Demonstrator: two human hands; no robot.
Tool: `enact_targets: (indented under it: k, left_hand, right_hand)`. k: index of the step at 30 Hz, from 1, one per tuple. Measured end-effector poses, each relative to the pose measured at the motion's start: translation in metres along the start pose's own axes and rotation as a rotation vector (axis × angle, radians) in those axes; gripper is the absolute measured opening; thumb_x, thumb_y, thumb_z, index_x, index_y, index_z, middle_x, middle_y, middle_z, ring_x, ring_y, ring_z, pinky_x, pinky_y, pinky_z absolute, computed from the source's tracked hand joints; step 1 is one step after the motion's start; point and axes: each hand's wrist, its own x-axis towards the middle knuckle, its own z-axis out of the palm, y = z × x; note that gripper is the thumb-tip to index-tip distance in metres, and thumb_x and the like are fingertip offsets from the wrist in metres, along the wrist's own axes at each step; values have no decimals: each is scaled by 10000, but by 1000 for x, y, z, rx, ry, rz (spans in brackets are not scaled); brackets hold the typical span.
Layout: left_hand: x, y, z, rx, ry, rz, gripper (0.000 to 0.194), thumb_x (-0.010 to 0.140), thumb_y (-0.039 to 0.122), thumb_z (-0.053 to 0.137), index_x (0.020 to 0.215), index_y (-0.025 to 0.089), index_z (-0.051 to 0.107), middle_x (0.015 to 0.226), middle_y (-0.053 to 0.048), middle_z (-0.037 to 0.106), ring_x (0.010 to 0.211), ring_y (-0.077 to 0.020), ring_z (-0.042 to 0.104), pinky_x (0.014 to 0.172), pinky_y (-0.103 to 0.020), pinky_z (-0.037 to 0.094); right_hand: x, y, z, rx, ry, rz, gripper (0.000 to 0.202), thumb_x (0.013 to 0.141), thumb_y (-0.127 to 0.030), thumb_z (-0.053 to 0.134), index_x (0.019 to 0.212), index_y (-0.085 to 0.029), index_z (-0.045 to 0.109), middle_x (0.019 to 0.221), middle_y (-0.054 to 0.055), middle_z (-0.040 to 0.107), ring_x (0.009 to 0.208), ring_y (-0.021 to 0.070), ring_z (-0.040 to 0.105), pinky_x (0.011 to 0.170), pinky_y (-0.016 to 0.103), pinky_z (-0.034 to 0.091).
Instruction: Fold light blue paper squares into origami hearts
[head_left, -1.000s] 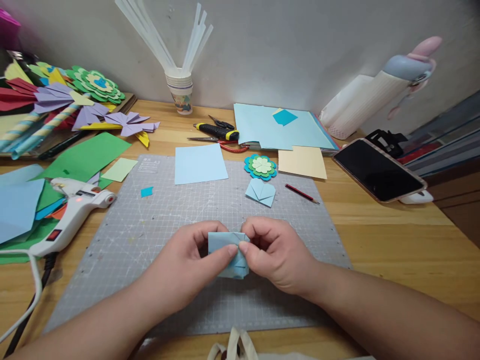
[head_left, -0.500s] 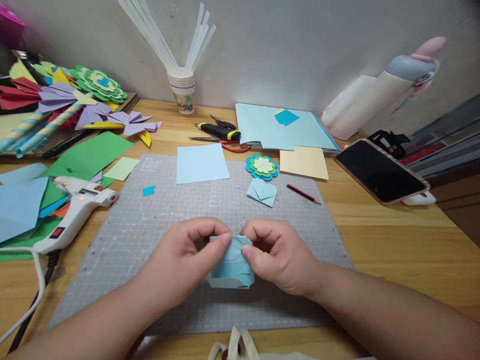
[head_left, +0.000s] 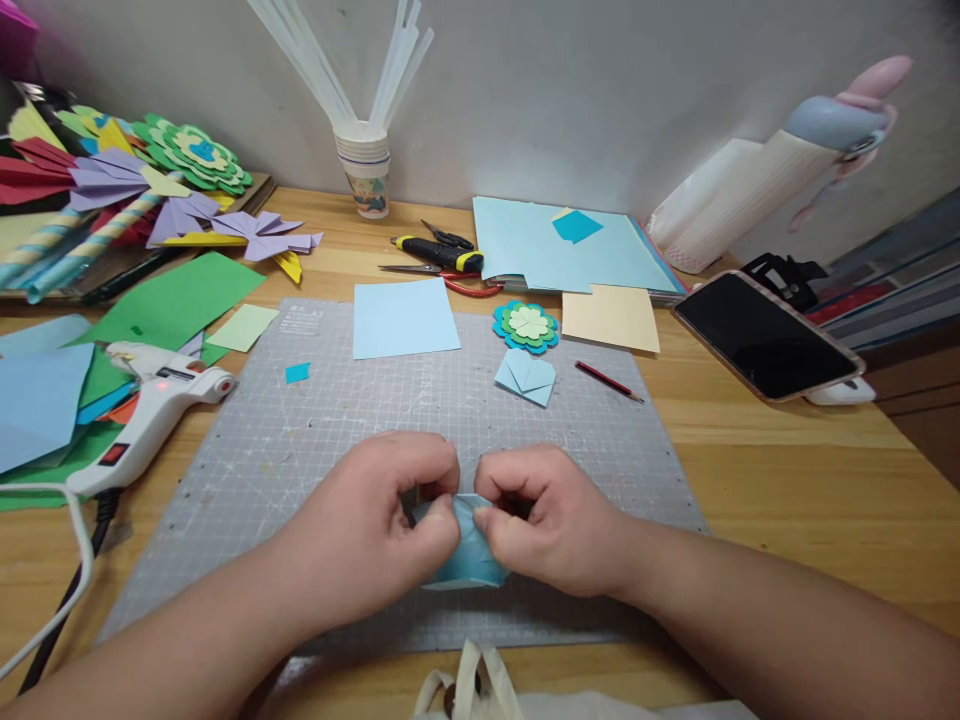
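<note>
Between my two hands is a folded piece of light blue paper (head_left: 471, 562), held over the lower part of the grey cutting mat (head_left: 300, 470). My left hand (head_left: 397, 510) pinches its upper left edge between thumb and curled fingers. On the right, my right hand (head_left: 544, 515) grips the upper edge the same way, the two thumbs close together. Much of the paper is hidden by my fingers. Farther up the mat lie a folded light blue paper heart (head_left: 525, 377), a layered paper flower (head_left: 526, 327) and a light blue square sheet (head_left: 406, 318).
A white glue gun (head_left: 154, 410) with a lit red light lies at left beside green paper sheets (head_left: 180, 300). Scissors (head_left: 469, 285), a cutter (head_left: 439, 252) and a paper cup (head_left: 364, 170) of white sticks stand behind. A pencil (head_left: 607, 381) and a phone (head_left: 769, 335) are at right.
My thumbs have bent inward and my hands have drawn closer on the paper's upper edge. The paper is more curved and less of it shows. The view has shifted slightly.
</note>
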Motion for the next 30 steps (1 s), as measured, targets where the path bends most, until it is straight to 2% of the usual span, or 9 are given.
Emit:
enact_targets:
  k: [9,11,14,17,20,22,25,30]
  left_hand:
    - [-1,3,-9,63,19,26,121,668,143,435,569,198,393,553,59,407,557,-104,393,534,-234,293]
    - [0,3,-12,65,40,-1,124,659,146,434,561,200,380,540,58,391,545,-107,384,513,-234,281]
    - [3,0,-15,51,142,-115,134,665,158,466,557,203,402,536,55,391,542,-114,380,502,-238,275]
    - [5,-3,-13,-258,202,-215,133,770,266,529,653,204,511,598,49,485,582,-116,435,541,-225,340]
    - [8,-5,-5,-724,118,-224,208,776,377,643,888,209,590,770,27,620,704,-123,549,625,-212,423]
    - [9,-6,0,-886,44,-231,264,745,349,716,935,200,609,823,13,660,751,-120,586,662,-201,444]
    - [10,-6,2,-952,22,-275,171,774,313,719,809,162,646,736,11,671,671,-91,579,646,-183,444]
    - [8,-5,-2,-945,105,-302,166,766,284,731,696,155,652,649,34,648,596,-71,546,593,-167,433]
  right_hand:
    - [0,-3,-7,101,22,49,170,679,-179,518,539,-194,422,501,-64,352,471,66,297,414,192,255]
    - [-1,-3,-11,139,63,48,178,674,-185,533,532,-193,427,496,-64,366,465,66,311,412,192,264]
    - [-1,0,-18,278,171,66,202,700,-207,561,541,-196,436,475,-72,393,419,60,335,383,185,275]
    - [2,6,-22,443,300,125,225,749,-236,579,574,-202,443,435,-93,401,353,53,349,345,169,276]
    - [6,9,-19,525,344,158,247,780,-279,607,604,-196,457,475,-86,471,363,52,422,361,162,329]
    - [7,9,-15,508,305,170,244,800,-299,614,630,-189,477,516,-75,517,398,56,482,394,162,361]
    - [6,5,-10,435,232,175,241,812,-311,612,649,-180,492,549,-61,547,431,60,522,423,165,365]
    - [5,0,-7,401,158,158,243,812,-349,604,676,-180,496,586,-46,546,459,68,520,430,181,371]
